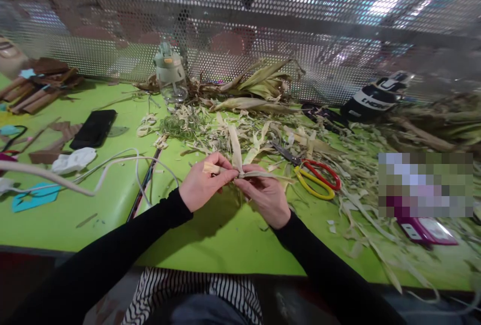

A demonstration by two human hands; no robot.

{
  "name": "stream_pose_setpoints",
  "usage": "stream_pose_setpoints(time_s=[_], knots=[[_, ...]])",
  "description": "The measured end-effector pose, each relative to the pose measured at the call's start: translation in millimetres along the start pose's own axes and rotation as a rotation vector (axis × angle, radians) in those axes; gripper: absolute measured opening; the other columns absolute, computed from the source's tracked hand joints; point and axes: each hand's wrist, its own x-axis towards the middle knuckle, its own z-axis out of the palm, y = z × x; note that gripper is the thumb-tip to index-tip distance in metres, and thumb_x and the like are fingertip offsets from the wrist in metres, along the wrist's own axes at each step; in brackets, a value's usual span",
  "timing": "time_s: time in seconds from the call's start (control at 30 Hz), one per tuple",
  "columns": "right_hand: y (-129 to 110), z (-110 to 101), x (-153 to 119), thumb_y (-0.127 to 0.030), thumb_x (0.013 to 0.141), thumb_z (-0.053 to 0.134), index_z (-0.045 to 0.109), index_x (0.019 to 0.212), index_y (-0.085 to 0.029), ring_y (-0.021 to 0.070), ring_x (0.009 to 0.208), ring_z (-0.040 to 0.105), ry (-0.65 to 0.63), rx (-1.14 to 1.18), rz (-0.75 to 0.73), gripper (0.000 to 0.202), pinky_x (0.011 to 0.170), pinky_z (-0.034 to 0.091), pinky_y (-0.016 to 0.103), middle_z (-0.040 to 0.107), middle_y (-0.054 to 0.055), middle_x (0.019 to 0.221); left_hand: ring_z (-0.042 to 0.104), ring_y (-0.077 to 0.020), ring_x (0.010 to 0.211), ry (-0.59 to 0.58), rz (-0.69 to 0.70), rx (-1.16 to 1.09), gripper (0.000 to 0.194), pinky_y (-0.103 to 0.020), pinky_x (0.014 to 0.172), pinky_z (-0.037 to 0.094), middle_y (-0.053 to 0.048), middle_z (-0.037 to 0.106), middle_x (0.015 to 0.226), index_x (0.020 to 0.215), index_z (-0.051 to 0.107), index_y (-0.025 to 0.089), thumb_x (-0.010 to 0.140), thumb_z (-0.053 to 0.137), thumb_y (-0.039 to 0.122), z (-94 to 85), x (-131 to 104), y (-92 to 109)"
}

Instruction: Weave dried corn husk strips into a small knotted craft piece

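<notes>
Strips of pale dried corn husk [235,147] cross and stick out in several directions between my hands, just above the green table. My left hand [205,179] pinches them from the left, thumb and fingertips at the crossing point. From the right, my right hand [267,197] pinches the same bundle, its thumb close to the left one. Whether the strips are knotted or folded at the centre is hidden by the fingertips. Scissors [313,174] with red and yellow handles lie to the right of my right hand, blades pointing to the upper left.
Husk scraps [210,124] cover the green table [225,245] behind and right. A clear bottle [171,76], husk leaves [268,82] and a black bottle [376,97] stand or lie along the perforated metal screen [323,54]. Leftward are a phone [93,128], white cables [108,164] and brown rolls [41,87].
</notes>
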Motion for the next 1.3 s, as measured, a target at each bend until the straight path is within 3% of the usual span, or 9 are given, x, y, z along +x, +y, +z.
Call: stream_pose_setpoints(time_s=[0.1, 0.2, 0.47, 0.6, 0.7, 0.87, 1.0, 1.17, 1.3], knots=[[-3, 1, -2, -0.034, 0.071, 0.073, 0.064, 0.089, -0.020, 0.0080, 0.048, 0.050, -0.040, 0.064, 0.109, 0.024, 0.043, 0.044, 0.022, 0.060, -0.002, 0.065, 0.047, -0.0049, 0.047, -0.001, -0.016, 0.020, 0.025, -0.017, 0.045, 0.039, 0.005, 0.053, 0.059, 0.078, 0.051, 0.016, 0.077, 0.064, 0.037, -0.2, -1, 1], [-3, 0, -4, -0.035, 0.071, 0.073, 0.061, 0.085, -0.018, 0.0081, 0.045, 0.050, -0.032, 0.087, 0.162, 0.025, 0.040, 0.043, 0.021, 0.058, -0.004, 0.058, 0.049, -0.0051, 0.047, -0.026, -0.031, -0.020, 0.025, -0.017, 0.046, 0.041, 0.005, 0.054, 0.058, 0.077, 0.051, 0.016, 0.078, 0.063, 0.037, -1.1, -2, 3], [-2, -2, -6, -0.030, 0.076, 0.069, 0.059, 0.085, -0.019, 0.0080, 0.052, 0.058, -0.110, 0.184, 0.141, 0.018, 0.048, 0.053, 0.021, 0.061, -0.002, 0.069, 0.053, -0.0047, 0.048, -0.124, -0.074, -0.165, 0.022, -0.018, 0.049, 0.045, 0.004, 0.057, 0.061, 0.073, 0.049, 0.015, 0.076, 0.066, 0.029, -9.8, -3, 12], [-10, 0, -6, -0.027, 0.073, 0.072, 0.049, 0.103, -0.024, 0.0072, 0.051, 0.059, -0.105, 0.213, 0.147, 0.038, 0.042, 0.047, 0.017, 0.063, -0.004, 0.076, 0.051, -0.0044, 0.047, -0.126, -0.104, -0.163, 0.022, -0.018, 0.049, 0.045, 0.005, 0.056, 0.059, 0.074, 0.050, 0.014, 0.075, 0.067, 0.029, -9.2, -3, 12], [-13, 0, -6, -0.028, 0.073, 0.073, 0.050, 0.098, -0.023, 0.0048, 0.046, 0.052, -0.073, 0.152, 0.137, 0.034, 0.037, 0.040, 0.015, 0.059, -0.005, 0.072, 0.050, -0.0043, 0.047, -0.121, -0.092, -0.149, 0.023, -0.019, 0.049, 0.046, 0.006, 0.054, 0.060, 0.075, 0.050, 0.015, 0.075, 0.066, 0.031, -6.8, -3, 10], [-11, -2, -6, -0.030, 0.076, 0.069, 0.060, 0.088, -0.019, 0.0079, 0.060, 0.054, -0.088, 0.042, 0.071, 0.019, 0.053, 0.047, 0.020, 0.060, 0.000, 0.077, 0.053, -0.0061, 0.052, -0.129, -0.051, -0.042, 0.022, -0.019, 0.051, 0.044, 0.004, 0.057, 0.063, 0.077, 0.053, 0.015, 0.077, 0.064, 0.034, -6.2, -8, 12], [-12, -6, -9, -0.031, 0.076, 0.069, 0.061, 0.085, -0.019, 0.0087, 0.058, 0.052, -0.083, -0.030, 0.070, 0.017, 0.051, 0.045, 0.021, 0.058, 0.000, 0.074, 0.054, -0.0079, 0.051, -0.168, -0.070, 0.048, 0.023, -0.019, 0.050, 0.042, 0.003, 0.057, 0.057, 0.076, 0.052, 0.016, 0.078, 0.063, 0.035, -12.5, -11, 17], [-15, -8, -8, -0.029, 0.077, 0.069, 0.062, 0.080, -0.019, 0.0080, 0.057, 0.052, -0.077, -0.021, 0.037, 0.012, 0.050, 0.046, 0.022, 0.060, 0.001, 0.081, 0.054, -0.0072, 0.051, -0.198, -0.093, -0.015, 0.022, -0.020, 0.052, 0.042, 0.004, 0.055, 0.061, 0.073, 0.049, 0.016, 0.078, 0.063, 0.031, -18.0, -10, 22], [-13, -7, -5, -0.031, 0.076, 0.070, 0.059, 0.089, -0.021, 0.0085, 0.055, 0.053, -0.070, 0.030, 0.040, 0.020, 0.050, 0.046, 0.023, 0.060, 0.000, 0.078, 0.052, -0.0068, 0.060, -0.248, -0.070, -0.067, 0.027, -0.020, 0.055, 0.042, 0.002, 0.054, 0.075, 0.090, 0.050, 0.016, 0.073, 0.067, 0.029, -11.9, -9, 21]])
